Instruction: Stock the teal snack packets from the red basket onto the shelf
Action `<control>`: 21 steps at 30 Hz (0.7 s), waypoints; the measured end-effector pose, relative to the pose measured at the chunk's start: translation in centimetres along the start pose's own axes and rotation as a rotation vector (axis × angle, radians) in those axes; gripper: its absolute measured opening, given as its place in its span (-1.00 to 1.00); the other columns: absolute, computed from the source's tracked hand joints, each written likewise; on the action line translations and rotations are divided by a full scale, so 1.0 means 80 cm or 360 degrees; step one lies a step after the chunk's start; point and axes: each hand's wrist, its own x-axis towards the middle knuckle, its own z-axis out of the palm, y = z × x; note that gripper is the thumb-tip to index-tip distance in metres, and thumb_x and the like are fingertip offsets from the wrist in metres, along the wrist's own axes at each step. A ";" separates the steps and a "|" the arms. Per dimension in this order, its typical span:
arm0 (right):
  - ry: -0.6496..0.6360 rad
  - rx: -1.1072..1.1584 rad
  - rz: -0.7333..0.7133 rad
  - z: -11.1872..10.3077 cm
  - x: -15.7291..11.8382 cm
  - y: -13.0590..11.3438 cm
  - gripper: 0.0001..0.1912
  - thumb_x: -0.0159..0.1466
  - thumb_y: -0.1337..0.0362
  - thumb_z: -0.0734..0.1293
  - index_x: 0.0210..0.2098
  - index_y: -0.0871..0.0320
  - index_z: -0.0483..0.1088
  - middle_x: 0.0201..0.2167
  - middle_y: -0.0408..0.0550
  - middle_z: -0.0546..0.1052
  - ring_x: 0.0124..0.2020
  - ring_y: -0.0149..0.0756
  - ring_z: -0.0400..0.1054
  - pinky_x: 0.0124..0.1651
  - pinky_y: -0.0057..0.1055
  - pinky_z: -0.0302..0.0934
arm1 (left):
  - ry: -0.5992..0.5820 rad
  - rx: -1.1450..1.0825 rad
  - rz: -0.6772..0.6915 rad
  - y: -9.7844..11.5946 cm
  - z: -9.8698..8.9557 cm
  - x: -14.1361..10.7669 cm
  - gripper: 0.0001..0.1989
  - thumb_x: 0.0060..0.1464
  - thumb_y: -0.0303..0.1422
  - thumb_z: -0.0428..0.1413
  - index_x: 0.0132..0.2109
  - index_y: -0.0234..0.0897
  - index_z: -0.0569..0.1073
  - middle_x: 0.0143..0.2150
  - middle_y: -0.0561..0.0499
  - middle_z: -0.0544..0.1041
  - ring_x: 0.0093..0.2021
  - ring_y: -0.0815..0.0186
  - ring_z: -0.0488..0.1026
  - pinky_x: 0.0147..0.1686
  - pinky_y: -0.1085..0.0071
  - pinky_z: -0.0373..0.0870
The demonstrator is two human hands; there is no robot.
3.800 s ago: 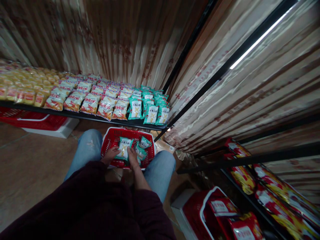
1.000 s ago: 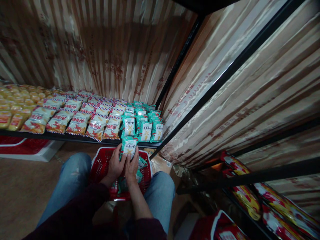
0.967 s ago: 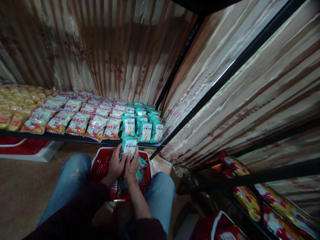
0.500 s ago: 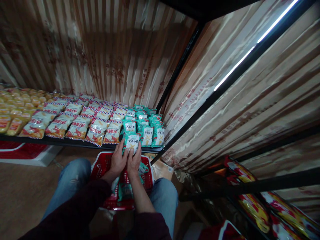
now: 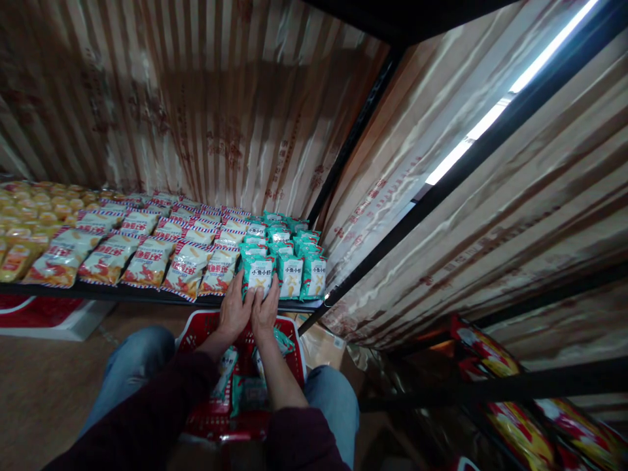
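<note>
Shows a green packet (image 5: 258, 272) at the front edge of the shelf (image 5: 304, 305), clamped between fingers of left hand (image 5: 235, 314) and right hand (image 5: 265, 315). Leaves scant room beside, open room above. Hides packet's lower edge behind hands, red basket (image 5: 197, 329) partly behind forearms (image 5: 282, 376); crops yellow packs (image 5: 22, 255) at left.

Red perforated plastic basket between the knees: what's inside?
Inside the basket: several teal-and-white plastic snack packets, loosely scattered. The left forearm, the right forearm and the dark purple sleeves cover parts of it; anything beneath them can't be seen, so no full count.
</note>
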 end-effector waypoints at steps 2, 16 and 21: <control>-0.0008 0.0009 -0.0009 0.001 0.000 0.002 -0.39 0.34 0.05 -0.04 0.24 0.35 0.00 0.18 0.30 0.20 0.22 -0.14 0.06 0.18 -0.12 0.05 | -0.0001 0.0000 0.0003 0.001 0.000 0.003 -0.46 0.16 -0.21 -0.11 0.24 -0.33 0.14 0.19 -0.24 0.29 0.20 0.13 0.23 0.18 0.08 0.14; -0.0120 -0.0085 -0.0045 0.007 0.000 0.012 -0.39 0.34 0.07 0.01 0.27 0.33 -0.04 0.15 0.28 0.27 0.18 -0.12 0.15 0.14 -0.11 0.11 | 0.0009 -0.0041 -0.0042 -0.004 0.008 0.012 -0.40 0.16 -0.26 -0.12 0.29 -0.39 0.02 0.28 -0.27 0.18 0.26 0.10 0.14 0.20 0.07 0.10; -0.0102 -0.0089 -0.0110 0.010 0.001 0.016 -0.40 0.34 0.09 0.01 0.28 0.29 -0.06 0.18 0.25 0.23 0.17 -0.13 0.16 0.14 -0.11 0.12 | 0.0066 -0.0066 -0.0015 -0.003 0.010 0.007 -0.43 0.17 -0.25 -0.14 0.30 -0.32 0.03 0.27 -0.21 0.21 0.27 0.12 0.14 0.20 0.08 0.10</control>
